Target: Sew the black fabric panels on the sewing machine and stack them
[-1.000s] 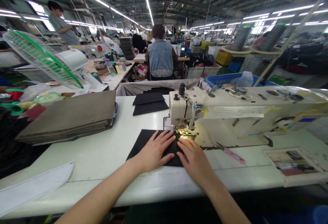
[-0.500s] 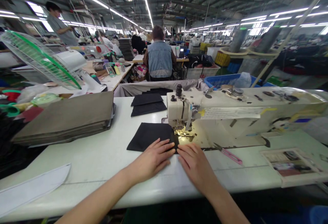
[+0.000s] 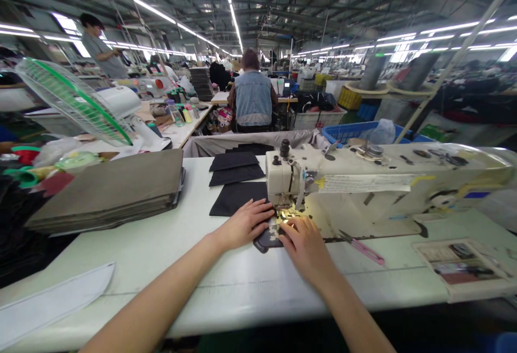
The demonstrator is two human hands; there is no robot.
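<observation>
A black fabric piece [image 3: 236, 198] lies flat at the left of the sewing machine [image 3: 286, 178], its right side running in by the needle area. My left hand [image 3: 247, 224] rests on its near right edge, fingers stretched out toward the presser foot. Just right of the lit metal needle plate [image 3: 273, 234], my right hand [image 3: 305, 245] lies with fingers bent forward, tips close to the foot. Whether its fingertips touch fabric is hidden. Behind this piece lie more black fabric pieces [image 3: 236, 168], overlapping.
Pink-handled thread snips [image 3: 367, 251] lie right of my right hand, near a tray of small tools [image 3: 464, 264]. A stack of grey-brown panels [image 3: 109, 189] and a fan [image 3: 81, 103] stand left. A person in a denim vest [image 3: 253, 100] sits ahead, beyond a blue basket [image 3: 351, 131].
The black fabric has moved away from me past the needle, uncovering the near part of the metal plate. My left hand has gone forward with it; my right hand has moved slightly forward.
</observation>
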